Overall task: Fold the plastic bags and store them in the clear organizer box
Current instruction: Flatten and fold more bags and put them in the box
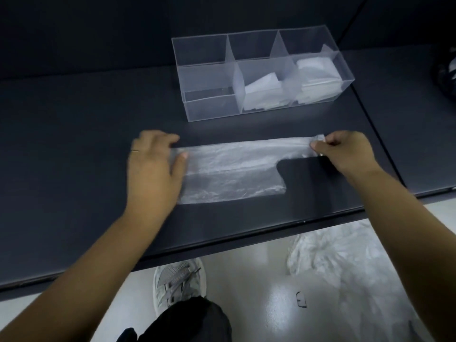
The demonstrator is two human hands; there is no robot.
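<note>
A translucent plastic bag [234,169] lies flat and lengthwise on the dark table [74,144], folded into a long strip with its handle end to the right. My left hand [154,169] presses flat on the bag's left end, fingers spread. My right hand [345,151] pinches the bag's handle tip between thumb and fingers. Behind the bag stands the clear organizer box [261,72] with six compartments. Folded white bags [261,95] fill its front middle cell, and more folded bags [315,77] sit in the right cells. The left cells hold nothing.
The table's front edge [222,245] runs just below my forearms. On the pale floor to the right lies a heap of loose plastic bags [345,262]. My grey shoe [177,280] stands under the edge. A dark object [444,70] sits at the far right.
</note>
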